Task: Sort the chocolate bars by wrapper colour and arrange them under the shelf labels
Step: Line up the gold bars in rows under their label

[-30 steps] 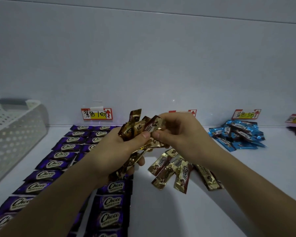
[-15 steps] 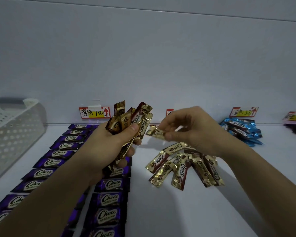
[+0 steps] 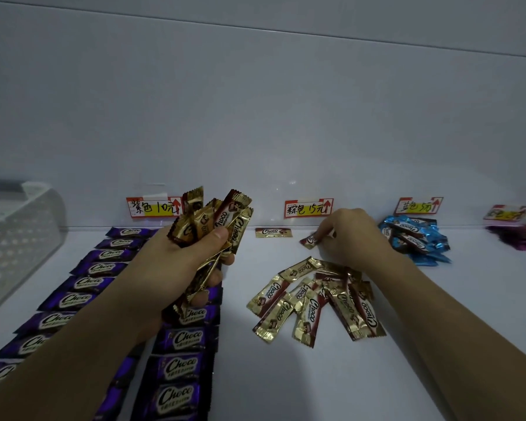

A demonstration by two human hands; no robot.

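Note:
My left hand grips a fanned bunch of gold-and-brown chocolate bars, held up above the purple rows. My right hand pinches a single gold bar down at the shelf, just under the middle label. One gold bar lies flat against the back wall left of it. A loose pile of gold bars lies in front of my right hand. Purple bars lie in two rows under the left label. Blue bars are heaped under the third label.
A white perforated plastic basket stands at the far left. A fourth label and dark purple-magenta wrappers sit at the far right edge. The white shelf floor and plain back wall surround everything.
My right hand took one gold bar from the bunch and moved it right and back, down to the shelf under the middle label. My left hand kept the bunch raised.

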